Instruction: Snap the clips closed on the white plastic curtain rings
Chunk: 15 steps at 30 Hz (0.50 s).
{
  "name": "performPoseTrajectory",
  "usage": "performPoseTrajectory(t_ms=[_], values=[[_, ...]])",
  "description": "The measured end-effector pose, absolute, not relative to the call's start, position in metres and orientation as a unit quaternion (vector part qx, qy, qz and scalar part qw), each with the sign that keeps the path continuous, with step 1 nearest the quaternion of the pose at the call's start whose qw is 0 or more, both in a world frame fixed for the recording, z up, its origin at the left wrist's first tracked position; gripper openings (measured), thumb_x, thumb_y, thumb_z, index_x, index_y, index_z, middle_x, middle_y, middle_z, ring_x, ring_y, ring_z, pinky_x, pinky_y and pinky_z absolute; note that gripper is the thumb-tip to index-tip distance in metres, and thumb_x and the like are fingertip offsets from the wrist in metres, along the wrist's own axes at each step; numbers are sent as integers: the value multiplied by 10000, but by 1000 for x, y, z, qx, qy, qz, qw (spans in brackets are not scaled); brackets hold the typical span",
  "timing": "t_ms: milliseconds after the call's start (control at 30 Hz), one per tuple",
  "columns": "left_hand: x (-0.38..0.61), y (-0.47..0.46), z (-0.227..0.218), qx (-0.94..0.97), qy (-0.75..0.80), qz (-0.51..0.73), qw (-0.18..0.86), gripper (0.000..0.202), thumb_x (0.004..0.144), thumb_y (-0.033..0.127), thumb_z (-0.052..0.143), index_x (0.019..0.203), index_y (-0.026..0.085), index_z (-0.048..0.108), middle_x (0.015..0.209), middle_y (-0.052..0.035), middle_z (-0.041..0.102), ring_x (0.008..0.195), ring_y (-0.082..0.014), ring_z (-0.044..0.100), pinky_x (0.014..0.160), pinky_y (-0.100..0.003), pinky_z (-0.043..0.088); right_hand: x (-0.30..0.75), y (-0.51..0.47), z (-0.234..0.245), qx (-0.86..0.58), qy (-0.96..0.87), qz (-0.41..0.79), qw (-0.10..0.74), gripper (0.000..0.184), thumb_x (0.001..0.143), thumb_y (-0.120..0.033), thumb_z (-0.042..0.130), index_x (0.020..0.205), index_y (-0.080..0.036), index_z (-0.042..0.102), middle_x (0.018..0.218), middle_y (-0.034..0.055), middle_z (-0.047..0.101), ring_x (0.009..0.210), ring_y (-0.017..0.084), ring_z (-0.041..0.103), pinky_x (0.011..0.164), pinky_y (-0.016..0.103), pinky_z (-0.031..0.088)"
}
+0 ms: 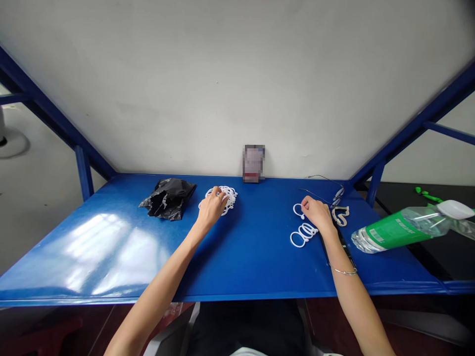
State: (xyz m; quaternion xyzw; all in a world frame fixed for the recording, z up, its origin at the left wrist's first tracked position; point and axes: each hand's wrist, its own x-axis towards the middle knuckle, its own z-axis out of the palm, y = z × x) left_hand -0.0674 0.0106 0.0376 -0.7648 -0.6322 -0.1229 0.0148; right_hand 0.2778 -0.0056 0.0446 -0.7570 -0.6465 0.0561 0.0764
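Observation:
A heap of white plastic rings (230, 197) lies left of the middle of the blue table. My left hand (212, 206) reaches into this heap with fingers curled and pinched at the rings; the exact grip is partly hidden. Farther right, my right hand (317, 212) is closed, thumb and finger holding the edge of a single white plastic ring (296, 210) just above or on the tabletop. Below that hand, several more white rings (297, 240) lie overlapping in a short row. Each ring seems to have a small knob on its rim.
A crumpled black plastic bag (170, 198) sits left of the heap. A phone-like object (254, 164), blurred out, leans on the wall. Eyeglasses (337, 195), a white curved item (340, 216), a dark object (345, 247) and a tilted green-labelled bottle (401, 230) are at right.

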Motion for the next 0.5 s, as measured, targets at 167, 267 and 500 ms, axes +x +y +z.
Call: performPoseTrajectory(t_ms=[167, 267, 500], values=[[-65, 8, 36, -761, -623, -173, 53, 346, 1000, 357, 355, 1059, 186, 650, 1134, -90, 600, 756, -169, 630, 552, -246, 409, 258, -8, 44, -686, -678, 137, 227, 95, 829, -283, 499, 850, -220, 566, 737, 20, 679, 688, 184, 633, 626, 280, 403], [-58, 5, 28, -811, -533, -235, 59, 307, 994, 352, 389, 1066, 191, 641, 1107, -86, 622, 786, -159, 640, 568, -229, 444, 238, -12, 39, -632, -686, 219, 288, 106, 817, -333, 516, 832, -229, 538, 702, 1, 656, 636, 169, 611, 612, 275, 417], [-21, -25, 9, -914, -297, -270, 53, 344, 1013, 352, 337, 1208, 189, 570, 1177, -108, 616, 868, -157, 666, 627, -229, 515, 199, -23, 21, -531, -683, 382, 325, 100, 808, -325, 527, 829, -234, 492, 585, -52, 580, 576, 144, 569, 607, 265, 412]])
